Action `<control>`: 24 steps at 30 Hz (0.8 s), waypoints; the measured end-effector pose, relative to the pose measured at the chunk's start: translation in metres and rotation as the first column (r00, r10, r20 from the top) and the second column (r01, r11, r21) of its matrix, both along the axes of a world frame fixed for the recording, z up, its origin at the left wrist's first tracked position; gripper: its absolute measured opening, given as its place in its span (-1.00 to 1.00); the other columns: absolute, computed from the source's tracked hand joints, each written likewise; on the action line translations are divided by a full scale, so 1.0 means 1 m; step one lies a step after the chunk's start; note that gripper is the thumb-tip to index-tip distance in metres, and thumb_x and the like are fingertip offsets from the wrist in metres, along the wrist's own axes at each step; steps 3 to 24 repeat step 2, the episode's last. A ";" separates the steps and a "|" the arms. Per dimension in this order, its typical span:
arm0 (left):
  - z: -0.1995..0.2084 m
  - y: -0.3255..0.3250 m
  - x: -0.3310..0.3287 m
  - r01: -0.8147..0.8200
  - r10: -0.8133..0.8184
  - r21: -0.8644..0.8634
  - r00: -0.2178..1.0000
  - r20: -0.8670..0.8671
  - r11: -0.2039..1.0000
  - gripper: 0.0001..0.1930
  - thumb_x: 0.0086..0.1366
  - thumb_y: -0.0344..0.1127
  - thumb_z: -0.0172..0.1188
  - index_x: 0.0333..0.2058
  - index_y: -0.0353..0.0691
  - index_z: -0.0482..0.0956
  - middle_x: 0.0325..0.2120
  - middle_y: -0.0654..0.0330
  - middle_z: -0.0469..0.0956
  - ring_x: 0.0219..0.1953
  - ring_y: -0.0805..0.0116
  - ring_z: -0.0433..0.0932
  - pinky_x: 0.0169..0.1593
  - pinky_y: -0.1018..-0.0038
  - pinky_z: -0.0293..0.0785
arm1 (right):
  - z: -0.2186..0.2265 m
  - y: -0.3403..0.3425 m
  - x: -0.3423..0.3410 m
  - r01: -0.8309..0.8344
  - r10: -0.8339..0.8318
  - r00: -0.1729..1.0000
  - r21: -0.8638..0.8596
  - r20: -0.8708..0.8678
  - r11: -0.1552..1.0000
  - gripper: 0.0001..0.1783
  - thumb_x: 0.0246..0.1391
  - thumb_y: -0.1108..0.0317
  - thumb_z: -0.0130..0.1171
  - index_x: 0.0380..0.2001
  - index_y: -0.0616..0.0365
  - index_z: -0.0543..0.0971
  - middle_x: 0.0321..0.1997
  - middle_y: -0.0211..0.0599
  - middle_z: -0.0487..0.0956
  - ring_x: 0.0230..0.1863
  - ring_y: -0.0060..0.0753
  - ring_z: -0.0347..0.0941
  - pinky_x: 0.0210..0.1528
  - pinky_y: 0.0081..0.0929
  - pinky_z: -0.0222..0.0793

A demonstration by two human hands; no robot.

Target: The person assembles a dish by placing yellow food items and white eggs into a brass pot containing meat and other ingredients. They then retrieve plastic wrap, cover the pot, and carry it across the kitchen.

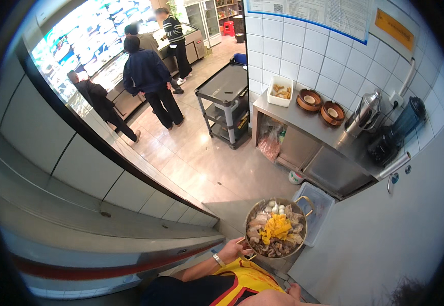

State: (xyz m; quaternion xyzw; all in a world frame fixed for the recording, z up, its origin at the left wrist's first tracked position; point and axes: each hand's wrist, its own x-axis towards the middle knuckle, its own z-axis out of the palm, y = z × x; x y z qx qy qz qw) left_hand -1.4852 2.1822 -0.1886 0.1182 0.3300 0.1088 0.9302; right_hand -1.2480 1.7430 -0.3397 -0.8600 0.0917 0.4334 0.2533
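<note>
My left hand [230,250] is closed around the near-left handle of a round brass-coloured pot [248,217]. The pot is held out in front of me at waist height, over the floor. In it lie sliced meat [274,249], bright yellow strips [276,228] in the middle and several white balls [274,207] at the far side. Its other loop handle [309,205] sticks out at the far right, untouched. Low at the bottom edge, my right hand [294,291] hangs beside the yellow apron [250,275], apart from the pot. Its fingers are mostly hidden.
A steel counter [309,118] bears a white tub [280,91], brown round pots [309,100] and a blender [400,130]. Beneath the pot's right side sits a clear plastic bin [317,211]. A grey cart [225,84] stands past the doorway; several people are beyond. A white door [385,234] stands right.
</note>
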 end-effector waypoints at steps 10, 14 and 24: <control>0.006 0.023 0.001 -0.047 0.047 0.022 0.999 0.027 0.999 -0.22 -0.06 -0.78 -0.30 0.26 -0.44 0.18 0.24 0.01 0.30 0.30 0.02 0.30 0.32 0.15 0.31 | 0.012 0.047 0.017 -0.171 0.171 0.985 -0.013 0.018 0.985 -0.62 0.01 0.45 0.21 -0.04 0.15 0.52 -0.43 0.00 0.59 -0.52 -0.28 0.52 -0.50 -0.26 0.46; 0.006 0.023 0.001 -0.047 0.047 0.022 0.999 0.027 0.999 -0.22 -0.06 -0.78 -0.30 0.26 -0.44 0.18 0.24 0.01 0.30 0.30 0.02 0.30 0.32 0.15 0.31 | 0.012 0.047 0.017 -0.171 0.171 0.985 -0.013 0.018 0.985 -0.62 0.01 0.45 0.21 -0.04 0.15 0.52 -0.43 0.00 0.59 -0.52 -0.28 0.52 -0.50 -0.26 0.46; 0.006 0.023 0.001 -0.047 0.047 0.022 0.999 0.027 0.999 -0.22 -0.06 -0.78 -0.30 0.26 -0.44 0.18 0.24 0.01 0.30 0.30 0.02 0.30 0.32 0.15 0.31 | 0.012 0.047 0.017 -0.171 0.171 0.985 -0.013 0.018 0.985 -0.62 0.01 0.45 0.21 -0.04 0.15 0.52 -0.43 0.00 0.59 -0.52 -0.28 0.52 -0.50 -0.26 0.46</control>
